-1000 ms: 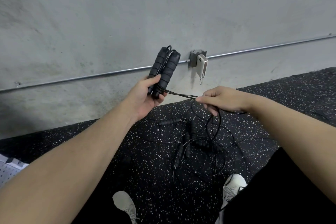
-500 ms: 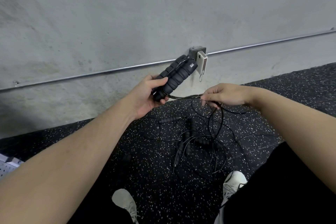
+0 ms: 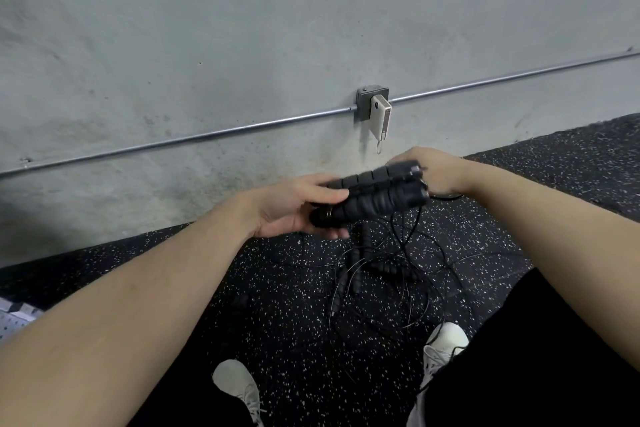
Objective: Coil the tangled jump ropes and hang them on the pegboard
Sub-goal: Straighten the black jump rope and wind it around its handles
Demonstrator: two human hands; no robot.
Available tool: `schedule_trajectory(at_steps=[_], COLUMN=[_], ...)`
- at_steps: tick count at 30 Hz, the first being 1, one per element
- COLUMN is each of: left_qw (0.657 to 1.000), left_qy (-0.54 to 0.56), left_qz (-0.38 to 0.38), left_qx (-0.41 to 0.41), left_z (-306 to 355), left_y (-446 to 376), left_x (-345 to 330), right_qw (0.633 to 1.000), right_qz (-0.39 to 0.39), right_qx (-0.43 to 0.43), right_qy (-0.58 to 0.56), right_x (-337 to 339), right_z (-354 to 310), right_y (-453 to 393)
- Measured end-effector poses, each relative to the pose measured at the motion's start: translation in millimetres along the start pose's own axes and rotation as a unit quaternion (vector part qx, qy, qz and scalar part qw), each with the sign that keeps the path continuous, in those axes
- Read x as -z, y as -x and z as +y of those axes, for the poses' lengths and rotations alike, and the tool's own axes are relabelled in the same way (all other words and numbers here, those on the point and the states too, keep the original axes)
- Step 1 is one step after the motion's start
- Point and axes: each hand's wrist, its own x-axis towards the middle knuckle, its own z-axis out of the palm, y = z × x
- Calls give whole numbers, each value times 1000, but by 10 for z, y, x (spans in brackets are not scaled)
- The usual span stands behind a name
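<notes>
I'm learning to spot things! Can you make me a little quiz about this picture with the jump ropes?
1. True or false: the left hand grips the two foam handles.
2. Where does the tangled rope pile lie? A) hung on the wall B) on the speckled floor C) on a shelf
3. What colour are the shoes?

Key: 1 true; 2 B; 3 white.

Two hands (image 3: pixel 294 204); two held handles (image 3: pixel 377 198); perhaps four more.

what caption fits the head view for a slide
Both hands hold a pair of black jump rope handles over tangled ropes on the floor.
</notes>
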Motion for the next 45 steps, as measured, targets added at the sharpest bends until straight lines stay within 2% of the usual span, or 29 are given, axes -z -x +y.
schedule_trajectory(at_steps=[4, 9, 12, 17, 21, 24, 27, 30, 34, 37, 42, 45], left_qw=[991, 957, 933, 904, 885, 867, 854, 841, 821, 826, 854, 889], left_qy=[-130, -286, -353, -405, -422, -455, -468, -457, -435, -386, -267, -87], left_qz=[-12, 37, 68, 138, 197, 204, 227, 289, 369, 408, 437, 437], left_qx=[16, 19, 18, -19, -15, 5, 18, 19, -18, -48, -95, -102], left_z=[-15, -44, -80, -104, -35, 41, 56, 18, -31, -68, -91, -86], left_y=[-34, -84, -104, -122, -97, -57, -5, 61, 95, 49, -64, -121], left_x=[-101, -138, -134, -111, -98, -32, 65, 161, 259, 288, 292, 306], right_qw=[1000, 998, 999, 997, 994, 997, 997, 985, 986, 991, 986, 973], right_qz=[24, 34, 32, 40, 32, 13, -68, -150, -141, -113, 3, 19], right_qx=[-19, -2, 5, -24, -23, -11, -40, -81, -83, -50, 7, 1], right_qy=[4, 60, 23, -61, -101, -71, -4, 26, 27, 53, -166, -229], right_x=[-89, -104, -115, -49, -29, -74, -82, -70, -108, -222, -433, -539], right_z=[-66, -184, -242, -307, -364, -455, -465, -402, -419, -504, -735, -801], right_y=[-65, -144, -166, -196, -184, -218, -234, -208, -198, -214, -311, -392])
